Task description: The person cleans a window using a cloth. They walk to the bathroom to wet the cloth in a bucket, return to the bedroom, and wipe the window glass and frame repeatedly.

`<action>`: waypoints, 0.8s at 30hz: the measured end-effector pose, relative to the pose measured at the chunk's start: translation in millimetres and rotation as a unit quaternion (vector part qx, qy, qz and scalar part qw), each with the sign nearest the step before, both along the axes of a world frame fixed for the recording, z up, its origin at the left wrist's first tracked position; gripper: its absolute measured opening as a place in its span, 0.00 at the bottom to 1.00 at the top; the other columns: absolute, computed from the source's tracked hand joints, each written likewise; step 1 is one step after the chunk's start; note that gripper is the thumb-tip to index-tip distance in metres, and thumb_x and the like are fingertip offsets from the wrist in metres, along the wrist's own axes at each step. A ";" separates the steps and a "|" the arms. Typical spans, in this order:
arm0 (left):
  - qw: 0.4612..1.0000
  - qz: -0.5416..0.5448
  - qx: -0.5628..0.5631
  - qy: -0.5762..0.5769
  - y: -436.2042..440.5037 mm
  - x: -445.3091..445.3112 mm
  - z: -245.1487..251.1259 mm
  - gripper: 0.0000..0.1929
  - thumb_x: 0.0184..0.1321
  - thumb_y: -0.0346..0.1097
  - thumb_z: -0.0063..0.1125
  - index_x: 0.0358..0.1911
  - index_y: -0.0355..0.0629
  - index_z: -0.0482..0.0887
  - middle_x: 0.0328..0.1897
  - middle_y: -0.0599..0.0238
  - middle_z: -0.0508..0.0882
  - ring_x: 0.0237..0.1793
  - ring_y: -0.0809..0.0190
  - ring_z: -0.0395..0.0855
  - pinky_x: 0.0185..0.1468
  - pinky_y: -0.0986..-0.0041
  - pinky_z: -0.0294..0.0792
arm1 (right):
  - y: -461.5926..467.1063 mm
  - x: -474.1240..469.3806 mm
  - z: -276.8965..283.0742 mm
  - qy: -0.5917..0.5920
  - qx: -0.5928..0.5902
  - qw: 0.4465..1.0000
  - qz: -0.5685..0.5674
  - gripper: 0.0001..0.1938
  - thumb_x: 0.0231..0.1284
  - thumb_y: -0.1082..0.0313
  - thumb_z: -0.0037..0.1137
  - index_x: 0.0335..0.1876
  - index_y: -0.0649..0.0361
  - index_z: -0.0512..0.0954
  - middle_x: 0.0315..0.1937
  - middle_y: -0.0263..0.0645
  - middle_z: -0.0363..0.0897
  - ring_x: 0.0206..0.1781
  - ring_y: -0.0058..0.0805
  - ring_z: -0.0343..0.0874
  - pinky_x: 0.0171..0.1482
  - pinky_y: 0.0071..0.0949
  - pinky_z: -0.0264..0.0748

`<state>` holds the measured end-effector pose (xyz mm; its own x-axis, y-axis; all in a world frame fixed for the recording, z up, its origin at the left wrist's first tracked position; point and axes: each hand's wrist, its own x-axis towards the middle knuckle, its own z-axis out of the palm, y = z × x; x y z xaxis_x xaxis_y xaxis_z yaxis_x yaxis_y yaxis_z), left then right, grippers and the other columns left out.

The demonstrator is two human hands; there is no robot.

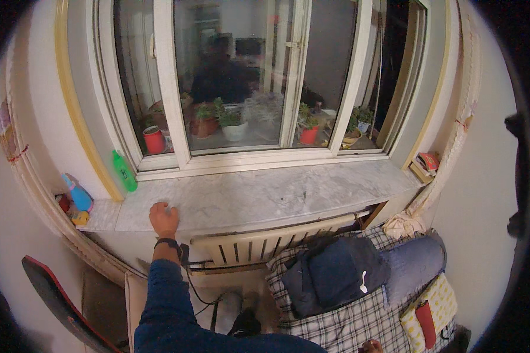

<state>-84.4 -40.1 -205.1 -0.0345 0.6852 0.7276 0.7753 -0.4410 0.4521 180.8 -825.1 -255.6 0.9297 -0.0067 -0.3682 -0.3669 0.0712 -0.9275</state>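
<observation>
My left hand (163, 219) is palm down at the front edge of the grey marble windowsill (247, 194), with its thumb apart from the curled fingers and nothing seen in it. A dark band circles its wrist. Behind it, a green plastic bottle (124, 171) leans at the window corner; further left are a blue spray bottle (80, 195) and a small yellow object (80, 218). Only a little of my right hand (372, 347) shows at the bottom edge, over the plaid cloth (335, 326); whether it holds anything is hidden.
Below the sill is a cream radiator (274, 242). Dark folded clothing (344, 273), a yellow-patterned pillow (441, 300) and a red object (425, 324) lie at right. Books (426, 164) sit at the sill's right end. A black cable (193, 289) hangs beside my left arm. Potted plants stand behind the glass.
</observation>
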 end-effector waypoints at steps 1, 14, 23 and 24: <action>1.000 -0.002 -0.011 0.001 0.1 0.2 -0.3 0.13 0.47 0.39 0.63 0.34 0.40 0.83 0.42 0.53 0.83 0.47 0.45 0.78 0.52 0.55 0.70 | -0.5 1.8 -2.5 -0.022 0.004 0.999 0.032 0.08 0.68 0.66 0.56 0.31 0.57 0.74 0.21 0.28 0.65 0.22 0.18 0.59 0.24 0.23 0.60; 1.000 -0.023 -0.007 0.006 -5.9 -1.0 5.2 0.13 0.47 0.37 0.62 0.36 0.38 0.83 0.45 0.49 0.83 0.49 0.42 0.78 0.54 0.54 0.71 | 140.0 122.5 105.8 -0.180 -0.014 0.952 0.247 0.05 0.55 0.72 0.60 0.34 0.60 0.76 0.26 0.36 0.79 0.30 0.28 0.80 0.33 0.29 0.77; 1.000 -0.027 -0.008 0.007 -7.0 -0.3 10.3 0.13 0.46 0.37 0.63 0.35 0.40 0.81 0.40 0.52 0.81 0.43 0.43 0.77 0.48 0.54 0.69 | 424.9 143.3 317.2 -0.408 -0.076 0.754 0.510 0.06 0.53 0.79 0.55 0.36 0.62 0.76 0.32 0.30 0.76 0.36 0.17 0.74 0.40 0.19 0.72; 0.999 -0.023 -0.014 0.018 -7.2 -0.1 11.0 0.13 0.46 0.37 0.63 0.35 0.40 0.80 0.40 0.52 0.81 0.43 0.42 0.77 0.48 0.54 0.69 | 457.5 142.9 332.6 -0.434 -0.078 0.724 0.530 0.06 0.53 0.80 0.57 0.35 0.61 0.75 0.33 0.29 0.76 0.37 0.17 0.73 0.41 0.19 0.71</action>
<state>-84.6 -47.3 -194.2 0.0233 0.7048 0.7090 0.7710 -0.4642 0.4361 323.7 -367.6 77.0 0.3235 0.9021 0.2858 0.5875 0.0453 -0.8080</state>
